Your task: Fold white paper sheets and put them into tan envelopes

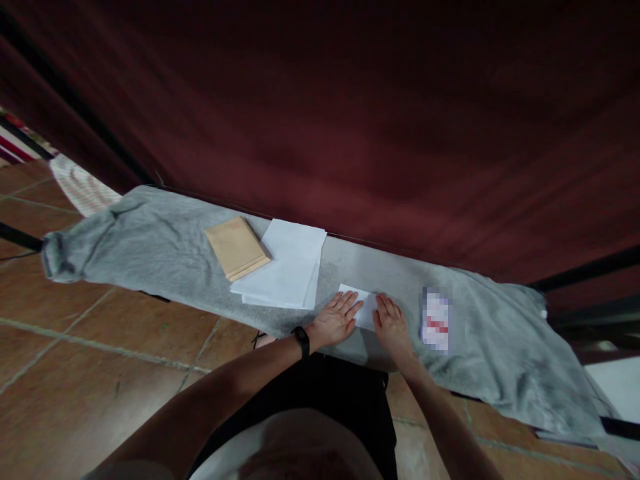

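A small folded piece of white paper lies on the grey cloth in front of me. My left hand rests flat on its left part, fingers stretched out; a dark band circles that wrist. Across the paper's right end, my right hand lies with its fingers extended and close together. Both palms face down, and neither hand grips anything. The hands cover parts of the paper's edges.
Left of my hands is a stack of white sheets, with brown envelopes overlapping its left side. A blurred-out packet lies to the right. Grey cloth covers the narrow table. A dark red curtain hangs behind it.
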Demonstrator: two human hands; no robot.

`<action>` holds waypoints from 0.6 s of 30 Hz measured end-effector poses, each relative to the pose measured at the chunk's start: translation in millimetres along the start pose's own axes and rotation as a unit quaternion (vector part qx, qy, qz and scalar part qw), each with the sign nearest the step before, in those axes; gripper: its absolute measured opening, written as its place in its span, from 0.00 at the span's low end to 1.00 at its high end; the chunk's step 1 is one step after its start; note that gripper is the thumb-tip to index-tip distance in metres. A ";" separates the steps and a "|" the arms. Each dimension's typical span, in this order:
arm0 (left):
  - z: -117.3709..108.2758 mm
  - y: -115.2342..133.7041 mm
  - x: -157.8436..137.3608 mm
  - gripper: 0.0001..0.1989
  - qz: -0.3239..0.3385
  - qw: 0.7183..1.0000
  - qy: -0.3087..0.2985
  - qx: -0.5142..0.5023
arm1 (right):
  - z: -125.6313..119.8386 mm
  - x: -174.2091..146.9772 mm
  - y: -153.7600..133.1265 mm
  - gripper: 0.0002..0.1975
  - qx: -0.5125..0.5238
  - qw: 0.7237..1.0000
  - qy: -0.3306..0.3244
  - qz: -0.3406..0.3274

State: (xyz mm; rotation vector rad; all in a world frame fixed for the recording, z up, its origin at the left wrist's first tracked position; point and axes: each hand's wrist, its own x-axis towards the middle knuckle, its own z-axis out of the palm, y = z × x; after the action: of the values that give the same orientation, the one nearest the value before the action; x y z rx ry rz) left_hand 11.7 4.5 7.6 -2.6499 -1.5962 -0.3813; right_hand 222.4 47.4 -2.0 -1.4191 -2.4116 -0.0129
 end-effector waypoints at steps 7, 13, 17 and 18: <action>-2.1 6.0 -2.5 0.25 -0.004 1.000 -0.006 0.023 | -7.6 42.1 6.8 0.20 0.065 0.994 -0.055 0.070; -17.3 5.4 -8.6 0.26 0.056 0.995 0.060 0.063 | -30.7 63.6 12.2 0.12 0.155 0.987 -0.030 0.039; -23.9 5.8 -17.9 0.26 0.084 0.990 0.080 0.079 | -49.9 52.3 1.9 0.11 0.207 0.975 0.079 0.028; -24.6 6.5 -20.3 0.26 0.093 0.989 0.078 0.079 | -50.1 44.8 -3.0 0.11 0.217 0.971 0.095 0.017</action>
State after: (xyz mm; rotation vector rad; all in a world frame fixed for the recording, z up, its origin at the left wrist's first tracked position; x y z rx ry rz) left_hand 3.6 -19.8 27.7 -2.5502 -1.2658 -0.4236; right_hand 214.4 74.9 58.9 -1.1952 -2.0696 0.3489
